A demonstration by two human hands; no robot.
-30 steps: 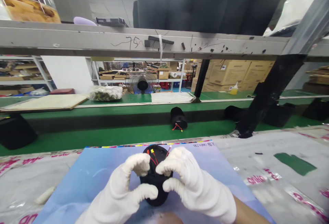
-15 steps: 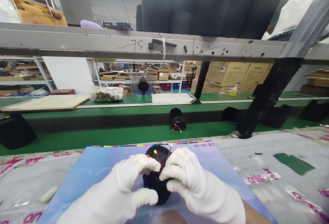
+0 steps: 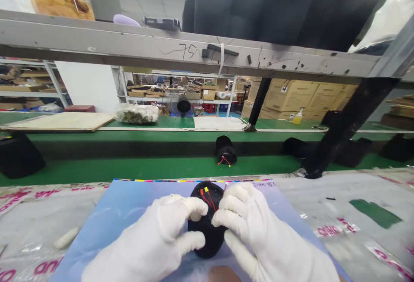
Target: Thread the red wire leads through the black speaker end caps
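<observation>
1. Green conveyor belt [image 3: 155,170]: runs crosswise, well beyond the fingertips. A grey steel crossbeam [image 3: 181,55], marked with handwritten "75", spans above it, further out from the fingers.
2. Clear plastic film [image 3: 323,204]: printed in pink, it covers the bench surface on both sides of the hands and directly below them.
3. Blue printed sheet [image 3: 97,213]: lies flat on the film, directly beneath both hands and the held unit. Its far edge lies just beyond the fingertips.
4. Left hand [image 3: 152,241] and right hand [image 3: 265,230]: both wear white gloves. The left fingers [image 3: 190,204] are curled, with their tips on the near-left side of the unit. The right fingers [image 3: 233,204] are curled over its right side. Both hands have hold of the unit, and their fingertips stand close together.
5. Black oblong unit [image 3: 207,239]: sits between both sets of fingers, just above the blue sheet. Whether it touches the sheet cannot be determined.
6. Second black unit [image 3: 225,150]: lies on the belt, well beyond the fingertips, with red leads at its near end.
7. Red wires [image 3: 209,200]: emerge from the top of the held unit, just beyond the fingertips.
8. Yellow connector [image 3: 205,189]: sits beside the red wires, just past the left fingertips.
</observation>
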